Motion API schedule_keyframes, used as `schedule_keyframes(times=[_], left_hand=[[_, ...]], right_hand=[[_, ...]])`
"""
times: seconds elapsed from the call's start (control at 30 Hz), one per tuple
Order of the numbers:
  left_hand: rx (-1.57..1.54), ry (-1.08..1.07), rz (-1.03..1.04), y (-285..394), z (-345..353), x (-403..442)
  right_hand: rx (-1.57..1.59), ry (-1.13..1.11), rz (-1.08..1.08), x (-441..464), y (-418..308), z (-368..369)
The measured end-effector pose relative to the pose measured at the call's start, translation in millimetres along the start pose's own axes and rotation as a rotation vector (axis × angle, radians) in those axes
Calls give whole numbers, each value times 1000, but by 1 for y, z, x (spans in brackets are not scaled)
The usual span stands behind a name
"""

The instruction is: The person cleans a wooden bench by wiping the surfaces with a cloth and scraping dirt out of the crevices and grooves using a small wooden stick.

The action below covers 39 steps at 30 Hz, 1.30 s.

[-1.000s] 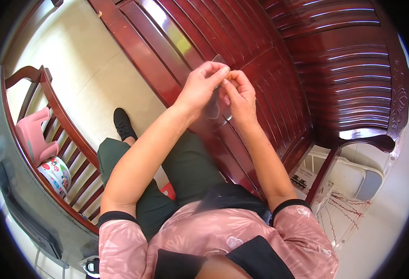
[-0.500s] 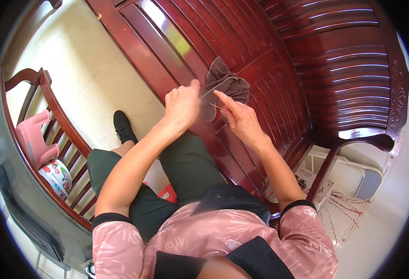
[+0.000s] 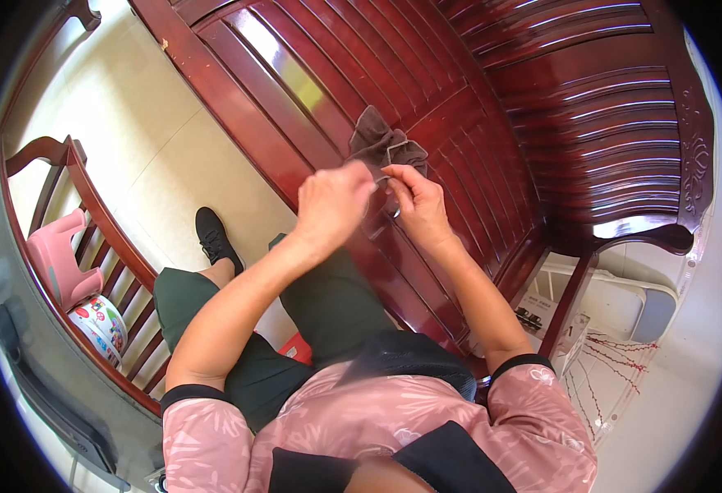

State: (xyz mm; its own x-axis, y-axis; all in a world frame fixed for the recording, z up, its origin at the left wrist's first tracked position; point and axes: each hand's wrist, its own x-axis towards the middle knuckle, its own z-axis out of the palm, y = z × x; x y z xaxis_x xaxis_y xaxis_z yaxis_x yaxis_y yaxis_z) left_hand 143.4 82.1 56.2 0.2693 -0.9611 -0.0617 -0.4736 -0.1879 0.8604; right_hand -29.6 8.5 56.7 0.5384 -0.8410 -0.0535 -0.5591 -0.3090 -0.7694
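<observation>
My left hand point(image 3: 332, 207) is closed, its fingertips smeared by motion, and what it grips is too blurred to name. Close by on the right, my right hand point(image 3: 421, 207) pinches with thumb and forefinger. A small, thin, pale thing shows between the two sets of fingertips, its kind unclear. Just beyond the fingers, a crumpled dark brown cloth point(image 3: 372, 135) with a light edge lies on the dark red wooden bench point(image 3: 295, 123).
The slatted bench back point(image 3: 599, 123) rises on the right. To the left, a wooden chair point(image 3: 98, 205) has a pink stool point(image 3: 61, 255) and a colourful round tub point(image 3: 98, 324) beside its slats. A box point(image 3: 538, 311) and red-beaded twigs point(image 3: 611, 353) lie at the lower right.
My hands have come closer together, the left moving right and slightly down. A thin stick seen at my right fingers earlier no longer shows clearly. The view has shifted slightly.
</observation>
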Motion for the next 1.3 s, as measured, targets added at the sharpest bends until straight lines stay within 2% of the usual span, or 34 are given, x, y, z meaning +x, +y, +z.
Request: schedule_keyframes(times=[0.07, 0.2, 0.37, 0.47, 0.57, 0.6, 0.7, 0.73, 0.83, 0.87, 0.97, 1.0, 1.13, 1.23, 1.27, 1.3], left_hand=[[-87, -3, -78, 0, -18, 13], [-313, -50, -99, -9, -13, 22], [-200, -66, -70, -3, -12, 26], [-173, 35, 11, -2, -12, 30], [-180, 89, 114, 1, -16, 35], [-189, 90, 148, 4, -19, 36], [-392, -6, 33, 6, -30, 39], [-382, -44, -36, 8, -34, 38], [-279, 1, 10, -2, -33, 42], [-256, -3, -27, -5, -34, 42], [-154, -47, -104, -12, -35, 42], [-97, -84, -113, -15, -35, 42], [219, -188, -108, -21, -41, 41], [204, -90, -85, -17, -58, 45], [197, -58, -60, -16, -62, 46], [197, -51, -57, -14, -65, 46]], right_hand=[[145, -23, 166, 0, 1, -3], [306, -89, 203, 4, 0, -1], [414, -145, 256, 7, -9, -3], [-112, 68, -25, 9, -19, -4], [-256, 34, -326, 21, -32, -9], [-156, -20, -330, 26, -24, -5], [113, -168, -113, 42, -5, -1], [80, -136, -183, 46, -5, 1], [484, -312, 183, 50, -13, -3], [585, -268, 169, 49, -12, 1], [586, -224, 183, 52, -7, 4], [545, -227, 206, 51, -12, 5], [-3, -370, 51, 47, -8, 4], [-243, -376, -262, 47, 5, 8], [-158, -399, -143, 46, 6, 10], [-172, -378, -194, 45, 7, 13]])
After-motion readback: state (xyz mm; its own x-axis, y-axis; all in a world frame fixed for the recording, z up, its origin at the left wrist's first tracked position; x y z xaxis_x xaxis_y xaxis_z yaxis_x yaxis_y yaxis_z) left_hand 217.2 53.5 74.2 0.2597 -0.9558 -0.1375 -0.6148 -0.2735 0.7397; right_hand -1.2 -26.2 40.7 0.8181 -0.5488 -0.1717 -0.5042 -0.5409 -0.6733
